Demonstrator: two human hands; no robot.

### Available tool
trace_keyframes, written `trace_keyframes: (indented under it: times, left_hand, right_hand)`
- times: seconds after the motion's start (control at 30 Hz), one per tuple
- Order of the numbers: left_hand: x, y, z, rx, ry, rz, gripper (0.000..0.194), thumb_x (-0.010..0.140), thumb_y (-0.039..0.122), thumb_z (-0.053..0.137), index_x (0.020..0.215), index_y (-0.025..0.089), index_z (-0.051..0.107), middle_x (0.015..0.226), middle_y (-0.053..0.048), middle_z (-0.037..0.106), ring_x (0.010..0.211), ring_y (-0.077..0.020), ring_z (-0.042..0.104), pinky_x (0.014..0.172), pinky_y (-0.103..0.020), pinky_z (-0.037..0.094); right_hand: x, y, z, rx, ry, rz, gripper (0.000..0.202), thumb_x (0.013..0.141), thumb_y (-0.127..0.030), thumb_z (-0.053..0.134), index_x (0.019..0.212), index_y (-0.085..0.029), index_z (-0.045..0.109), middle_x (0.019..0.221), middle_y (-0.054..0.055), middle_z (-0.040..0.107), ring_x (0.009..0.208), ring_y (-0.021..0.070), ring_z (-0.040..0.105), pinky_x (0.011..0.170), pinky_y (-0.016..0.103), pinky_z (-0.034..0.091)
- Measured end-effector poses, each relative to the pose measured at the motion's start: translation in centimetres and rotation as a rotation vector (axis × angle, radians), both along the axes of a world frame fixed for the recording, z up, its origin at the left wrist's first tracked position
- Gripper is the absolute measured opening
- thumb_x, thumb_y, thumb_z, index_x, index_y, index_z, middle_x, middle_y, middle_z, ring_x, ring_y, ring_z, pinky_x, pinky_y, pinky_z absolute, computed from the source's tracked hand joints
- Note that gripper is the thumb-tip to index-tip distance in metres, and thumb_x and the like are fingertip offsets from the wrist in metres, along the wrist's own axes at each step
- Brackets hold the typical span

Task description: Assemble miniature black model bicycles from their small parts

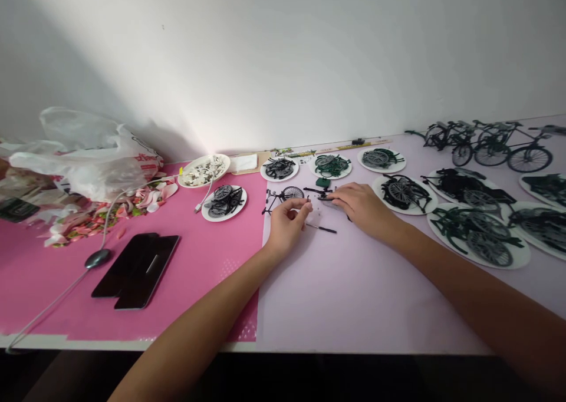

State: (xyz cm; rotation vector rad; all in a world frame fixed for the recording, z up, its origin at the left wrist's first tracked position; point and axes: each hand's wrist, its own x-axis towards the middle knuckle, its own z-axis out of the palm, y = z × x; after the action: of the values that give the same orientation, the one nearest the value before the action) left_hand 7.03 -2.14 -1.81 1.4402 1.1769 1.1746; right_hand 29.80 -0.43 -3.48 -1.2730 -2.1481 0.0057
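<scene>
My left hand is closed in a pinch, with the tip of a small dark piece showing above its fingertips. To the right, my right hand reaches palm down, its fingers bent together onto dark slender parts on the table; what exactly it grips is hidden. Below the fingertips lies a small screwdriver with a black handle. A partly built black model bicycle with a grey wheel stands behind my left hand. A small green block sits just beyond the dark parts.
Plates of bicycle parts line the back and right. Finished model bicycles stand far right. At left are two overlapping black phones, a cable with a dark oval puck, a plastic bag, petal-like scraps and a bowl of white pieces.
</scene>
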Motion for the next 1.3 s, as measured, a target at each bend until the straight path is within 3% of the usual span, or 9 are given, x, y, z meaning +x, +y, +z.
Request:
trace_keyframes:
  times: [0.2,0.33,0.5,0.8,1.03,1.3]
  left_hand:
    - [0.0,0.0,-0.1,0.008,0.013,-0.004,0.031,0.084,0.046,0.075,0.093,0.016,0.075,0.098,-0.008,0.077,0.048,-0.0063,0.052,0.049,-0.023,0.044]
    - [0.0,-0.1,0.0,0.01,0.005,-0.008,0.031,0.084,0.046,0.075,0.092,0.016,0.074,0.099,-0.008,0.076,0.048,-0.0062,0.052,0.05,-0.023,0.043]
    - [0.0,-0.1,0.0,0.015,0.029,-0.009,0.03,0.084,0.045,0.074,0.092,0.016,0.075,0.085,-0.005,0.075,0.048,-0.0073,0.05,0.048,-0.023,0.04]
    - [0.1,0.0,-0.3,0.034,0.034,-0.014,0.03,0.085,0.044,0.074,0.093,0.015,0.074,0.09,-0.006,0.075,0.049,-0.0074,0.052,0.051,-0.024,0.043]
    - [0.1,0.2,-0.5,0.051,0.016,-0.025,0.028,0.085,0.043,0.074,0.091,0.016,0.073,0.1,-0.008,0.076,0.049,-0.0068,0.052,0.05,-0.024,0.043]
    - [0.1,0.1,-0.4,0.042,0.0,-0.033,0.027,0.084,0.041,0.074,0.092,0.015,0.073,0.096,-0.007,0.076,0.048,-0.0064,0.052,0.049,-0.023,0.042]
  right_hand:
    - [1.5,0.5,0.1,0.059,-0.097,-0.034,0.036,0.098,-0.009,0.044,0.109,-0.023,0.075,0.106,0.011,0.078,0.117,0.0339,0.058,0.094,0.052,0.043]
    - [1.5,0.4,0.0,0.029,-0.132,-0.051,0.028,0.1,-0.02,0.05,0.106,-0.024,0.076,0.113,0.011,0.076,0.117,0.036,0.056,0.096,0.055,0.043]
    - [-0.6,-0.5,-0.1,0.028,-0.015,-0.023,0.022,0.099,-0.034,0.059,0.11,-0.027,0.076,0.109,0.01,0.072,0.11,0.0333,0.057,0.094,0.052,0.047]
    - [-3.1,-1.0,-0.8,0.007,0.056,0.016,0.014,0.095,-0.028,0.065,0.09,-0.024,0.077,0.1,0.009,0.073,0.105,0.0309,0.055,0.092,0.048,0.047]
    - [-3.1,-0.7,-1.3,-0.02,0.047,0.023,0.012,0.094,-0.029,0.068,0.086,-0.024,0.075,0.101,0.009,0.071,0.105,0.0311,0.055,0.093,0.048,0.046]
    - [-3.1,-0.5,-1.5,-0.05,0.07,0.083,0.008,0.096,-0.024,0.063,0.09,-0.024,0.068,0.105,0.01,0.066,0.109,0.0322,0.055,0.097,0.052,0.047]
